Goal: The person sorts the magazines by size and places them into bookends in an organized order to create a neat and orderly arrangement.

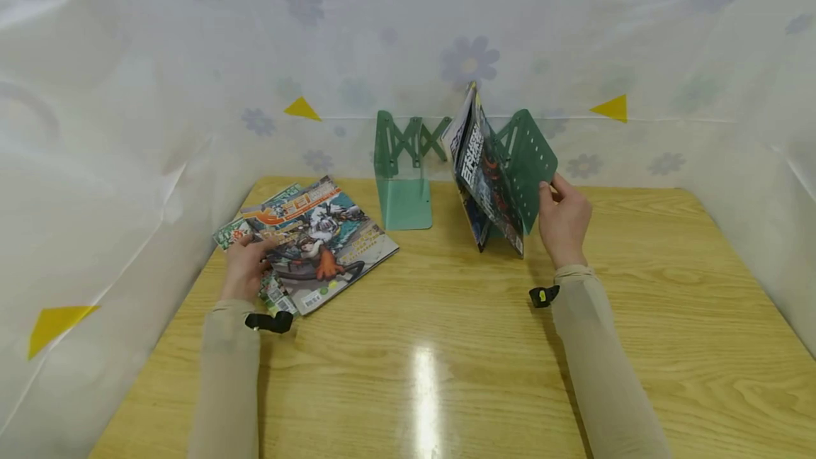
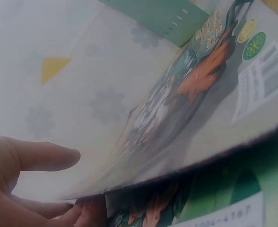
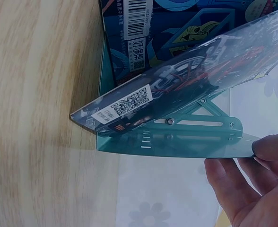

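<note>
On the table [image 1: 669,303] — magazine [image 1: 321,243], slanting far-left to near-right, just right of nearer left hand [image 1: 244,268], thumb [image 2: 49,157] spread — right hand [image 1: 567,224] pinching bookend [image 1: 534,154].

One surface [image 1: 478,388] carries one green expanding rack [image 1: 408,211], which has two end plates [image 1: 532,168]. In it stand at least two upright magazines [image 1: 487,183]; their overlap hides the exact number. At least two others lie flat: one top magazine [image 1: 325,239] and, under it, one or more green magazines [image 1: 278,295], the full count hidden. Two hands show, one left hand [image 1: 245,264] and one right hand [image 1: 566,222], with two sleeves [image 1: 229,374], two black wrist devices [image 1: 270,322] and three yellow triangles [image 1: 615,109].
</note>
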`<state>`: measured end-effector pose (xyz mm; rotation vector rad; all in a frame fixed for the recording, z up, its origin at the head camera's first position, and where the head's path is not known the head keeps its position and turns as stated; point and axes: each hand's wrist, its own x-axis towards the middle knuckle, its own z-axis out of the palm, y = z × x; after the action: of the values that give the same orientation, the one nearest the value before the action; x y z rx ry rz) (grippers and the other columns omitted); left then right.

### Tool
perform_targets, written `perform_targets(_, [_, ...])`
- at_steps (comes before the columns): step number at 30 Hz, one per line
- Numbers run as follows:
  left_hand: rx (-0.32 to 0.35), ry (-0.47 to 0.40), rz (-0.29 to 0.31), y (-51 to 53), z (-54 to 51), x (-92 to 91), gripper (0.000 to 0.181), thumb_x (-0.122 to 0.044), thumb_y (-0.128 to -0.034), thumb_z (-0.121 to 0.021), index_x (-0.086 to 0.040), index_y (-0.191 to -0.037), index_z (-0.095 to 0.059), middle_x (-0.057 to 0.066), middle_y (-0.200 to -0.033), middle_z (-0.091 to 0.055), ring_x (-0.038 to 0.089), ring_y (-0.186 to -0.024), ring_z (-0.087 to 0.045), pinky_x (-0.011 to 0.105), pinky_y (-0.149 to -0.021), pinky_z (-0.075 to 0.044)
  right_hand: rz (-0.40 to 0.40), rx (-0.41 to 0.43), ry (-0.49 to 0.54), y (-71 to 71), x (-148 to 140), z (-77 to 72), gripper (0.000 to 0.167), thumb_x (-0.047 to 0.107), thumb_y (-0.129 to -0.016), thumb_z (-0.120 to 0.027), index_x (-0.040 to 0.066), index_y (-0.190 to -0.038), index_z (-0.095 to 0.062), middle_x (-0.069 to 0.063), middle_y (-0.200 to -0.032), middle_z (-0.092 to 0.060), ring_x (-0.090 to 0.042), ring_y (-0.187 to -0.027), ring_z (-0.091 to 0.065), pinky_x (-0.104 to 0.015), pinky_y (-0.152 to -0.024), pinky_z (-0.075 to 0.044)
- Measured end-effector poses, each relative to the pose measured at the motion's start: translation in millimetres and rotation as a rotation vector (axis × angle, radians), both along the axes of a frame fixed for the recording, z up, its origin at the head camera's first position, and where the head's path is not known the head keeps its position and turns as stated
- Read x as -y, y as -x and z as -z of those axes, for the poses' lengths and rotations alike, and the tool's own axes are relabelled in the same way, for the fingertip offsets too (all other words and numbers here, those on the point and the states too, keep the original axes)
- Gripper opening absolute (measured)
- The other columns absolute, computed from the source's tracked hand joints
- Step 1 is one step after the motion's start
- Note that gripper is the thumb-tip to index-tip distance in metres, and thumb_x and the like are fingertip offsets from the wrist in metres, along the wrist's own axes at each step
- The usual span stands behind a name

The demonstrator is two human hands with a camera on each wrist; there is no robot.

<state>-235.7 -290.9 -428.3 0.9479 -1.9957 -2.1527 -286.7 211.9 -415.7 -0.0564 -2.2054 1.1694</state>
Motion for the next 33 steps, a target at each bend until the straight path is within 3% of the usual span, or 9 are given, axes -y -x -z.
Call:
perform_targets(4, [-0.02,-0.01,-0.018,0.8,2.4,0.6,0.079,0.001,-0.0941,-0.059,-0.008,-0.158,-0.013,0.017,-0.156,-0.027,0.009,-0.09,-0.059,0.024,-0.078,-0.049,-0.002,-0.013,-0.006,1.0,1,-0.8,0.029,0.021,-0.101,-0.058,0.008,-0.125,-0.07,-0.014,-0.122,-0.067,-0.034,-0.1,-0.067,-0.051,-0.082,-0.054])
perform_targets(10, [-0.025,0.021,-0.01,2.1,2.1,-0.5,0.083,0.006,-0.0899,-0.063,-0.003,-0.157,-0.014,0.02,-0.137,-0.047,0.004,-0.064,-0.06,0.02,-0.064,-0.049,-0.004,-0.018,-0.005,0.7,2,-2.9,0.028,0.02,-0.101,-0.058,0.007,-0.123,-0.071,-0.015,-0.119,-0.068,-0.033,-0.099,-0.067,-0.051,-0.079,-0.054])
perform_targets(16, [-0.017,0.077,0.08,0.6,1.1,-0.6,0.068,0.006,-0.0897,-0.06,0.006,-0.151,-0.029,0.016,-0.121,-0.053,0.005,-0.074,-0.059,0.02,-0.064,-0.049,0.003,-0.01,-0.001,0.3,4,-4.7,0.03,0.02,-0.101,-0.058,0.008,-0.127,-0.069,-0.013,-0.121,-0.067,-0.032,-0.099,-0.067,-0.05,-0.078,-0.054])
perform_targets(21, [-0.058,0.008,0.154,-3.5,-0.4,1.5,0.065,0.01,-0.0896,-0.055,0.003,-0.15,-0.03,0.008,-0.117,-0.052,0.009,-0.088,-0.057,0.021,-0.07,-0.051,-0.002,-0.012,0.011,0.2,3,-4.8,0.029,0.018,-0.101,-0.059,0.007,-0.125,-0.07,-0.014,-0.122,-0.067,-0.033,-0.099,-0.067,-0.05,-0.079,-0.054])
perform_targets(28, [-0.074,-0.072,0.209,-9.9,-1.3,6.7,0.065,0.004,-0.0947,-0.051,-0.01,-0.154,-0.029,-0.001,-0.094,-0.062,0.011,-0.072,-0.065,0.024,-0.045,-0.048,-0.008,-0.021,-0.001,0.3,1,-1.8,0.028,0.017,-0.101,-0.059,0.005,-0.123,-0.07,-0.016,-0.119,-0.068,-0.035,-0.099,-0.067,-0.051,-0.079,-0.054])
perform_targets(33, [-0.073,-0.093,0.206,-9.6,0.4,9.1,0.06,-0.006,-0.1005,-0.049,-0.009,-0.155,-0.025,-0.003,-0.088,-0.065,0.011,-0.069,-0.067,0.025,-0.045,-0.05,-0.017,-0.021,-0.009,-0.3,-1,0.4,0.028,0.018,-0.101,-0.058,0.005,-0.122,-0.07,-0.017,-0.117,-0.068,-0.035,-0.099,-0.066,-0.052,-0.079,-0.054])
